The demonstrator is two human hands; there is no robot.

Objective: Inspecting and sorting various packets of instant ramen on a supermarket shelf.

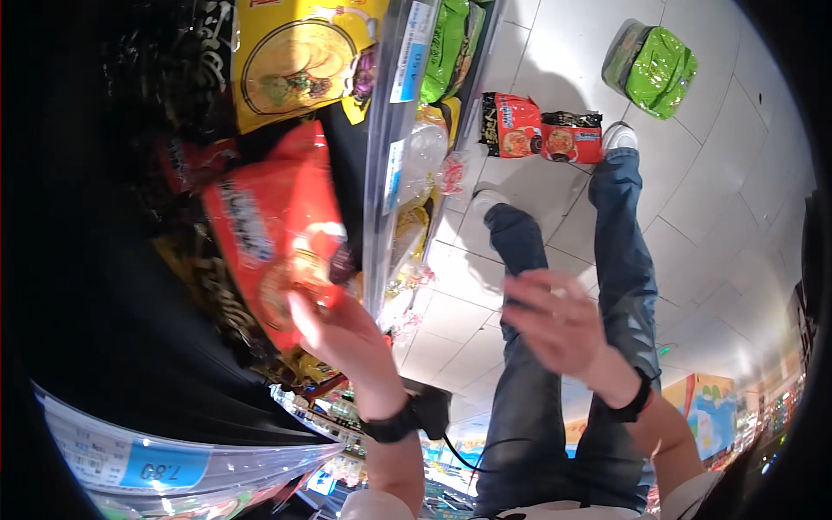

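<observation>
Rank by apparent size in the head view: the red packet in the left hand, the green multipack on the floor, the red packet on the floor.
1. Red packet in the left hand, though nearness enlarges it.
2. Green multipack.
3. Red packet on the floor.

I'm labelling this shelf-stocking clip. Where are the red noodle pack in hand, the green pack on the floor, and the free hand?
red noodle pack (273,243), head view, middle of its front.
green pack (660,69), head view, its top face.
right hand (555,322), head view, the back of the hand.
</observation>
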